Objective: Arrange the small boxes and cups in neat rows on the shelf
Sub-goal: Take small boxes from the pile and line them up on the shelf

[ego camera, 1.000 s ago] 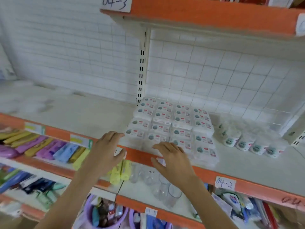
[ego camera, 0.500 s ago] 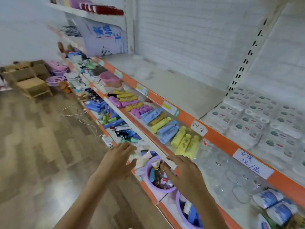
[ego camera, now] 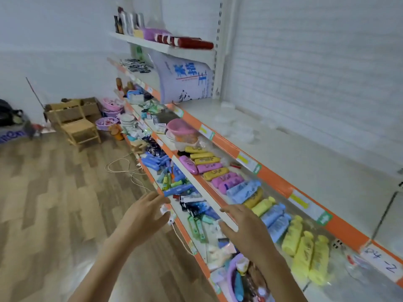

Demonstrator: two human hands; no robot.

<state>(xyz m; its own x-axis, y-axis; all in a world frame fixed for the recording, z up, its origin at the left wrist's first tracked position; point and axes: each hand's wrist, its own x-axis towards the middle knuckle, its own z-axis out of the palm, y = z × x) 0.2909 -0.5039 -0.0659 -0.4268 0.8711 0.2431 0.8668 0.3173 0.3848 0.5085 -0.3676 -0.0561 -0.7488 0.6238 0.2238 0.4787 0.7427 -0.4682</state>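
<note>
I see both hands held out in the air, the left hand (ego camera: 144, 216) and right hand (ego camera: 244, 225) with fingers loosely spread, holding nothing. The long white shelf with an orange edge (ego camera: 272, 177) stretches away beside a brown wooden floor (ego camera: 54, 192). I cannot see any small boxes or cups here.

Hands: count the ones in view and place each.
2. The left hand hovers open beside the lower shelf; the right hand hovers open over the white-edged shelf. Neither is hidden.

Soft, even, bright light with faint shadows; motion blur smears everything, worst toward 3 o'clock. Wide-angle distortion bends lines at the edges.
</note>
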